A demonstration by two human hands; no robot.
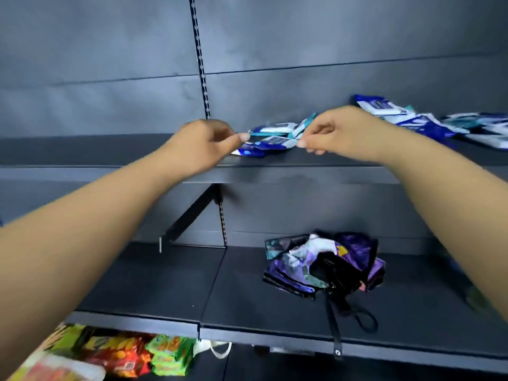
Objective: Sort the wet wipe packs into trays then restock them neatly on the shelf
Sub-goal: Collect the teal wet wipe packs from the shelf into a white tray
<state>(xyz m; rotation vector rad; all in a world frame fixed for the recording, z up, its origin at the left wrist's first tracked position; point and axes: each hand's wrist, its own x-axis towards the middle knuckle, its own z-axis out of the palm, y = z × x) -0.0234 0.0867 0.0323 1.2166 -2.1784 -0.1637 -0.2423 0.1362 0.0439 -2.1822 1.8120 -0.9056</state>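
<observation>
Both hands are up at the upper shelf (302,171), working a small pile of wet wipe packs (270,141) that sits near the shelf's front edge, just right of the slotted upright (202,67). The left hand (204,145) has its fingers curled, with the thumb pushed out to the left end of the pile. The right hand (338,133) is curled too, fingertips pinching at the right end of the same pile. Can't really tell which single pack either one has, it's blurry there.

More packs (428,121) lie scattered further right on that shelf. The lower shelf (154,284) has a crumpled purple bag (354,251) with a black strap. Below that, some bright snack packets (143,353).
</observation>
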